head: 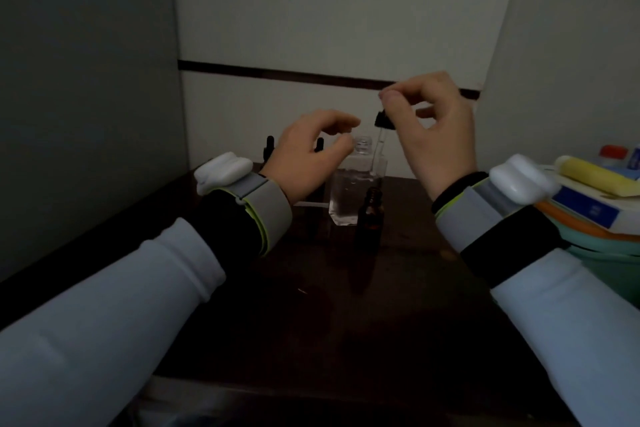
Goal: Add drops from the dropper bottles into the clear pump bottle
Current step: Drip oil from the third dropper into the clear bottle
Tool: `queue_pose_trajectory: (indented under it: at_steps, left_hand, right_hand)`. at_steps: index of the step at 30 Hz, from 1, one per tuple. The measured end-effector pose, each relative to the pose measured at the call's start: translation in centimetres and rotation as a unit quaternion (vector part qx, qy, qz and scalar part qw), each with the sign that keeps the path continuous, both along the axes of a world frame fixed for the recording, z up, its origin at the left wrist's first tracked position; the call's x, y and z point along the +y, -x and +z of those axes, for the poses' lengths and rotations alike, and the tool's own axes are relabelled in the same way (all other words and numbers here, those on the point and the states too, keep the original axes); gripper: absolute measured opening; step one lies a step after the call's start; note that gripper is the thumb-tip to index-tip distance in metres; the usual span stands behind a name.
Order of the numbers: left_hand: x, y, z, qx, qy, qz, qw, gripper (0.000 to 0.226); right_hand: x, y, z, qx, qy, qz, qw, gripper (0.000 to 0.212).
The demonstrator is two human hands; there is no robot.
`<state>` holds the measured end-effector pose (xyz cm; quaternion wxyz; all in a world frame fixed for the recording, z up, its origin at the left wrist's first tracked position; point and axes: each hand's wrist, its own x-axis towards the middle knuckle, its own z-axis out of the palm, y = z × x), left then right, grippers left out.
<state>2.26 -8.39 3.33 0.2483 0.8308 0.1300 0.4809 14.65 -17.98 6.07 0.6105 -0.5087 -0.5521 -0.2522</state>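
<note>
The clear pump bottle point(349, 191) stands uncapped on the dark table point(329, 305), partly filled with clear liquid. My right hand point(436, 135) pinches the bulb of a black-capped dropper point(382, 125); its glass tube slants down just right of the bottle's open neck. My left hand point(311, 152) hovers beside the neck on the left, fingers curled and apart, holding nothing. An open amber dropper bottle point(370, 218) stands in front of the clear bottle. Two black dropper tops point(269, 146) of other bottles show behind my left hand.
A white pump tube point(310, 204) lies on the table left of the clear bottle. At the right edge a teal-and-orange container point(602, 239) holds boxes and a yellow tube point(595, 175). A grey wall closes the left side, a white wall the back.
</note>
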Motion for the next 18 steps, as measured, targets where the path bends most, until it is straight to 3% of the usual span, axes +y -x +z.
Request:
queue_pose_trajectory:
  at_steps: [5,10,18]
  left_hand:
    - [-1.4,0.0,0.1,-0.004,0.017,-0.052,0.999,0.031]
    - [-2.0,0.0,0.2,-0.037,0.030,-0.057,0.997,0.017]
    - [-2.7,-0.2,0.2,-0.061,0.032,-0.056,0.996,0.017]
  right_hand:
    - [0.1,0.0,-0.3,-0.006,0.051,0.005,0.999,0.007]
    - [0.0,0.1,-0.3,-0.010,0.049,0.008,0.999,0.006]
    - [-0.2,0.3,-0.1,-0.007,0.039,0.017,0.999,0.006]
